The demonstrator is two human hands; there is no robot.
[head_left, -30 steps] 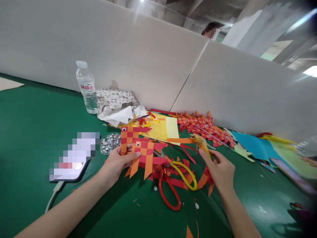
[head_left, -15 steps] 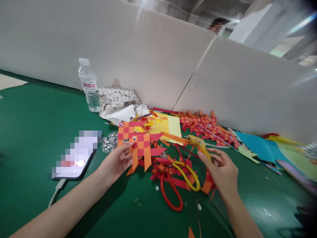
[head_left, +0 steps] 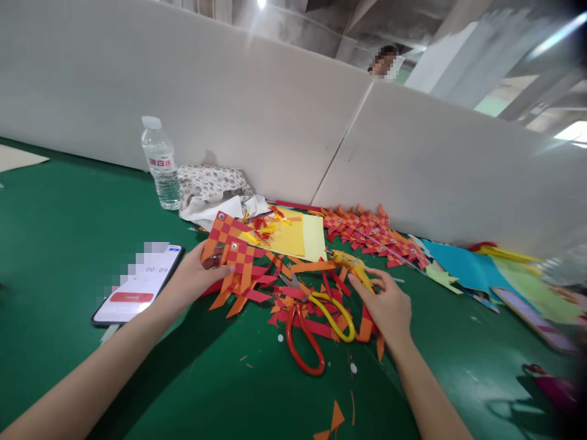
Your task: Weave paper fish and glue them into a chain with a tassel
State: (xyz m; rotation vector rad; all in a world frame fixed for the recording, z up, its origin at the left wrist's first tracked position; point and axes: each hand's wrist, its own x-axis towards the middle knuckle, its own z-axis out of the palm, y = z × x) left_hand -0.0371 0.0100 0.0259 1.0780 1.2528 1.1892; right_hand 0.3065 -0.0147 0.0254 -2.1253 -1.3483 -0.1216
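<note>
My left hand (head_left: 195,275) grips a woven red-and-orange paper fish (head_left: 241,260) with a googly eye, its strips pointing down to the right. Just behind it is a second woven paper fish (head_left: 224,229), tilted, also by my fingers; whether they are joined is hidden. My right hand (head_left: 387,305) is closed around the handle of a yellow hot glue gun (head_left: 351,263), its nozzle pointing left. Between my hands lie red-and-yellow-handled scissors (head_left: 306,327) on a heap of red and orange paper scraps (head_left: 328,333).
Left stand a phone (head_left: 137,293) showing a timer and a water bottle (head_left: 162,171). Behind are a patterned cloth pouch (head_left: 211,183), yellow paper (head_left: 314,235) and a pile of finished paper fish (head_left: 371,232). Blue paper (head_left: 468,266) and another phone (head_left: 534,318) lie right. A white partition (head_left: 257,104) rises behind.
The two fish in my left hand have tilted, their tails swinging down to the right. The glue gun stays in my right hand. The whole view has shifted slightly.
</note>
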